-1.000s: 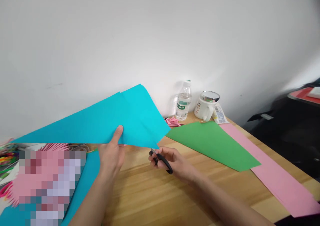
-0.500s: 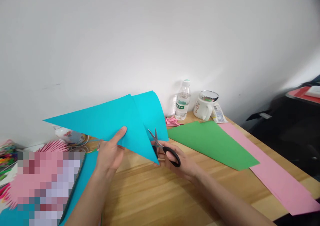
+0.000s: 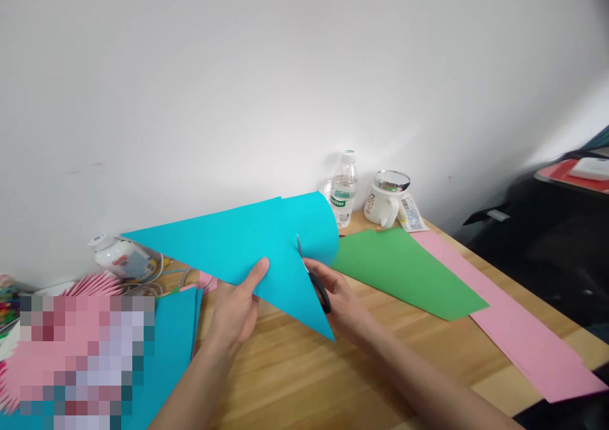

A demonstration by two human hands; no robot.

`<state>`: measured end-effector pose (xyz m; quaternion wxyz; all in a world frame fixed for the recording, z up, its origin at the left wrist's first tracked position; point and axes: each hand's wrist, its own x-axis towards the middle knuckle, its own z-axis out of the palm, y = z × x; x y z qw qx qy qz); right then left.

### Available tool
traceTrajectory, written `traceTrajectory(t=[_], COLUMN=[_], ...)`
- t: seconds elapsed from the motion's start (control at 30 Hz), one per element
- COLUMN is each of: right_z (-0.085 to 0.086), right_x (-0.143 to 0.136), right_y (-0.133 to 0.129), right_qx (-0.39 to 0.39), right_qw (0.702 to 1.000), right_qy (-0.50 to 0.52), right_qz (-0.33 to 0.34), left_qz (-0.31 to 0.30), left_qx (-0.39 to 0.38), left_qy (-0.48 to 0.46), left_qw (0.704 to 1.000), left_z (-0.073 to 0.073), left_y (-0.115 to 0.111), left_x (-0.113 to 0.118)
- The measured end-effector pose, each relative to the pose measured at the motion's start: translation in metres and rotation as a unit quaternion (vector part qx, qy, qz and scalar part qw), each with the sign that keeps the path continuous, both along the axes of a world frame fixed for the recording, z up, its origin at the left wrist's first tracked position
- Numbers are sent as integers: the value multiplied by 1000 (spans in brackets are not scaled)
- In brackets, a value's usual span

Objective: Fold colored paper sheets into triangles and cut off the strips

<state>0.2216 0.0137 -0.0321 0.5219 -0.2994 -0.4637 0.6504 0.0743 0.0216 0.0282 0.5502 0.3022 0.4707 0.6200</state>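
Note:
A folded sheet of blue paper (image 3: 223, 236), triangular with a curling strip at its right end, is held above the table. My left hand (image 3: 240, 309) pinches its lower edge, thumb on top and fingers underneath. In my right hand (image 3: 345, 300) is a pair of black-handled scissors (image 3: 321, 290), its blades at the boundary between the triangle and the curled strip. One blade tip shows over the blue paper; the other blade is hidden behind it. The paper's lower point hangs just left of my right wrist.
On the wooden table (image 3: 280, 379) lie green paper (image 3: 409, 271) and pink paper (image 3: 523, 335) at right. A water bottle (image 3: 343, 189) and lidded mug (image 3: 383, 201) stand by the wall. More blue paper (image 3: 176, 335) and a white jar (image 3: 121, 257) are at left.
Both hands and the blue paper have shifted right and slightly down in view. The scissors' blades, earlier apart in front of the paper, now straddle its edge.

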Motion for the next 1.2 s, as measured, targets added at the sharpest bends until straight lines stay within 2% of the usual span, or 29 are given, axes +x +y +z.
traceTrajectory(t=[0.2, 0.4, 1.2], right_z=[2, 2, -2], right_x=[-1, -3, -6], right_y=[-1, -2, -4], right_qx=[24, 12, 5], right_qw=[999, 999, 998], right_qy=[-27, -24, -8], right_qz=[-36, -39, -66], left_qz=[2, 8, 8], left_qx=[1, -2, 12], left_qy=[5, 2, -1], left_qw=[1000, 1000, 1000], left_z=[0, 5, 5], left_y=[-1, -4, -4], left_x=[1, 3, 3])
